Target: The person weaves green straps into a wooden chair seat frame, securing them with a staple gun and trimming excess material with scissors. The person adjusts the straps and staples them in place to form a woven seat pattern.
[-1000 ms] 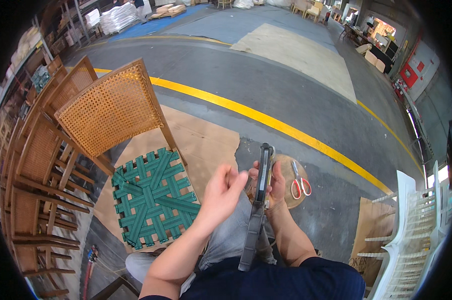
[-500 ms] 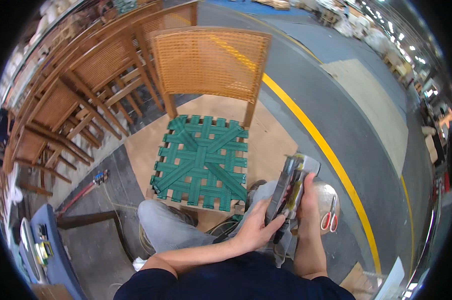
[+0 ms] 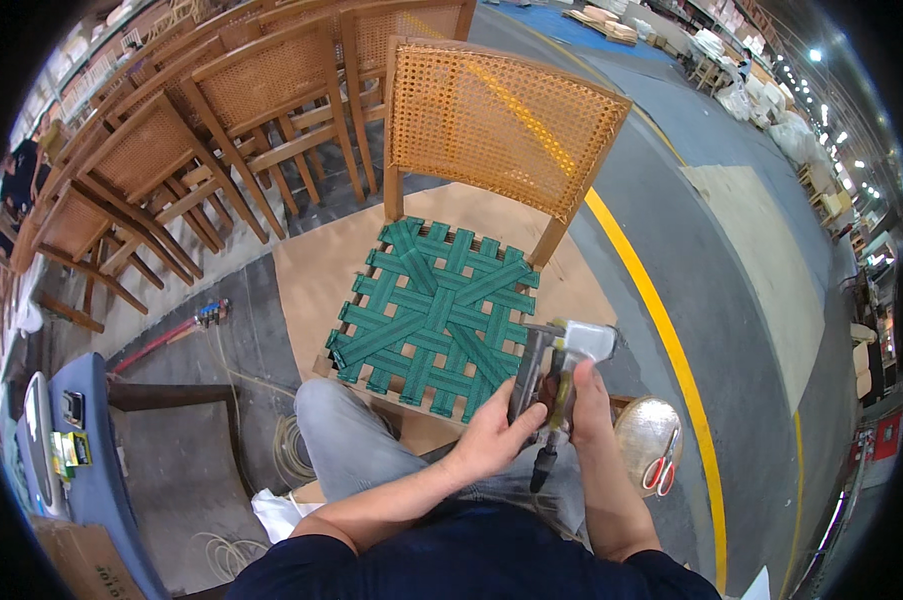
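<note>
Workshop floor (image 3: 731, 300) was grey concrete with a yellow line (image 3: 661, 330) running past, and a cardboard sheet (image 3: 311, 270) lay under the chair (image 3: 451, 240). You sat facing that chair, its cane back away from you and its seat of green webbing (image 3: 431, 320) just beyond your knees, likely so the webbing stayed within reach. Your right hand (image 3: 586, 405) was closed round the grip of a staple gun (image 3: 551, 385), held upright over your lap. Your left hand (image 3: 496, 435) was curled against the gun's long magazine, fingers pressed to its side, probably steadying or loading it; I couldn't tell which. The gun sat just beside the seat's near right corner, not touching the webbing as far as I could see. Red scissors (image 3: 659, 468) lay on a round stool top (image 3: 639, 430) to your right, near your elbow. Stacked chairs (image 3: 151, 170) stood on your left; a hose (image 3: 161, 340) ran across the floor.

Compared with half a second earlier, your head had turned so the chair sat more central and upright in view. Both hands kept the same grip on the gun.
</note>
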`<action>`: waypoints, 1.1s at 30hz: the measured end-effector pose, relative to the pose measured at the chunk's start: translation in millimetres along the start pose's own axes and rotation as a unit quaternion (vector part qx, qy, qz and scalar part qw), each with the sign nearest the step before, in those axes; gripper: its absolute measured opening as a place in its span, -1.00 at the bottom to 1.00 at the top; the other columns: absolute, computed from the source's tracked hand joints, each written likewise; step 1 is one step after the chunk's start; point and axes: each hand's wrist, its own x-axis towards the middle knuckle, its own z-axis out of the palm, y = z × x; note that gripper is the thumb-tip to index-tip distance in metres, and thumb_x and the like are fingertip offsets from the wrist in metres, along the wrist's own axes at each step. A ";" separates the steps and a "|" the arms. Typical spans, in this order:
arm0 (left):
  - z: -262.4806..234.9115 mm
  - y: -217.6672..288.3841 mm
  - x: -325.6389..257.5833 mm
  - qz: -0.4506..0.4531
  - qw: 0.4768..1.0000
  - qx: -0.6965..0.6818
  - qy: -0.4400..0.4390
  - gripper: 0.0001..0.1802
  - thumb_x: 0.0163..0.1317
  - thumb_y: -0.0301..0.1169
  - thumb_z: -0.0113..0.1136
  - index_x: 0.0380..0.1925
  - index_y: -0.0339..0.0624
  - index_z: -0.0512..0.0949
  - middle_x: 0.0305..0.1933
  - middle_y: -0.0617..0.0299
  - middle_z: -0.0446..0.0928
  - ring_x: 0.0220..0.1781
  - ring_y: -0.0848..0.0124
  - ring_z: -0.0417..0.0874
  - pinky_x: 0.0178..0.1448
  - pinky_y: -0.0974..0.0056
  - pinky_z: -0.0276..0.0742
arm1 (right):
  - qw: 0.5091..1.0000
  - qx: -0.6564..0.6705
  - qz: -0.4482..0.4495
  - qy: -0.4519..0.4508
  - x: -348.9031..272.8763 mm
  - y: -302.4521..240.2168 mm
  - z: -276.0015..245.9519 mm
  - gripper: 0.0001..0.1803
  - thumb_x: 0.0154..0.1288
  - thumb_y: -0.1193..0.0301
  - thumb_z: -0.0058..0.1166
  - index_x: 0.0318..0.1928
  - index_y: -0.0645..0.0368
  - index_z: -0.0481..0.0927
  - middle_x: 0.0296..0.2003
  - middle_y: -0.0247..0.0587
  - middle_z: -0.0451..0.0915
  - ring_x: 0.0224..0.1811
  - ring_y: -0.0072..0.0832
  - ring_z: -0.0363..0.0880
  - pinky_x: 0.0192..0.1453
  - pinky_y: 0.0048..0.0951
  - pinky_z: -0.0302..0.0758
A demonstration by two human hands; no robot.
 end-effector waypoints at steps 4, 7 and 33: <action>-36.3 -25.0 5.7 -0.008 1.000 -0.023 0.010 -0.34 0.59 -0.28 0.19 0.52 -0.41 0.26 0.15 0.11 0.63 0.11 0.42 0.62 0.26 0.26 0.57 | 0.995 -0.035 0.086 -0.022 42.6 -2.6 5.5 -0.26 0.44 -0.34 0.15 0.15 0.10 0.58 -0.32 -0.37 0.62 -0.36 -0.52 0.62 -0.29 -0.42 0.59; -80.2 -45.1 10.9 -0.050 0.996 0.065 0.036 -0.45 0.62 -0.29 0.16 0.49 -0.31 0.40 0.16 0.15 0.67 0.11 0.44 0.65 0.26 0.30 0.57 | 0.986 -0.081 0.126 -0.072 97.9 -5.4 6.6 -0.27 0.35 -0.40 0.19 -0.04 0.05 0.53 -0.44 -0.41 0.55 -0.46 -0.52 0.58 -0.39 -0.40 0.54; -347.8 -163.6 310.3 -0.122 0.867 0.382 0.295 -0.74 0.31 -0.32 0.42 0.00 -0.02 0.75 0.10 0.06 0.63 0.23 0.07 0.62 0.34 0.03 0.56 | 0.571 -0.813 0.030 -0.105 338.5 36.7 19.3 -0.46 0.34 -0.07 0.34 -0.22 0.26 0.76 -0.30 0.13 0.76 -0.16 0.02 0.77 -0.05 -0.03 0.62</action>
